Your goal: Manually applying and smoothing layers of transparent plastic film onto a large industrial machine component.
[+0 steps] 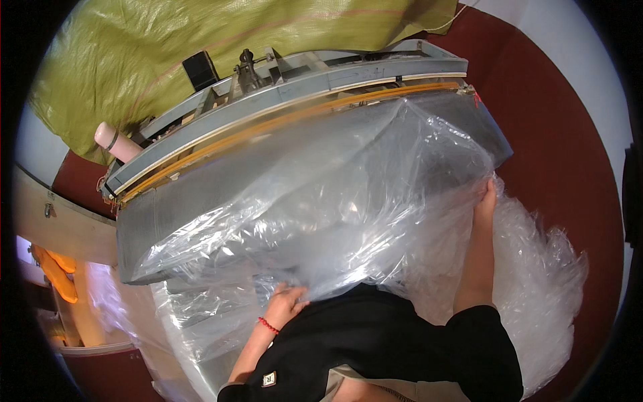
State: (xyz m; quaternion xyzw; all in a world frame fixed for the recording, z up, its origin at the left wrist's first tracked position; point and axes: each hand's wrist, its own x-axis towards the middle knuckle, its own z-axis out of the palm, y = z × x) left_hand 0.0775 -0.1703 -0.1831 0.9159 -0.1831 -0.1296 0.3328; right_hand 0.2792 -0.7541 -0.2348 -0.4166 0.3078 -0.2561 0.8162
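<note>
A large sheet of clear plastic film point(362, 194) lies crumpled and shiny across a long grey table-like surface point(167, 208) in front of me. At the right end of that surface, my right hand point(487, 199) is closed on the film's edge, arm stretched forward. Close to my body on the left, my left hand point(287, 303), with a red bead bracelet point(268, 325) at the wrist, has its fingers bent at the film's near edge and appears to pinch it. The fingertips of the left hand are partly lost in the film's glare.
Behind the surface runs a grey metal frame point(288, 90) with an orange strip. On it rest a pink bottle point(115, 141) and a dark phone-like device point(199, 71). A yellow-green woven sheet point(134, 74) hangs beyond. Bunched film point(536, 281) spreads over the dark red floor point(549, 134) at right.
</note>
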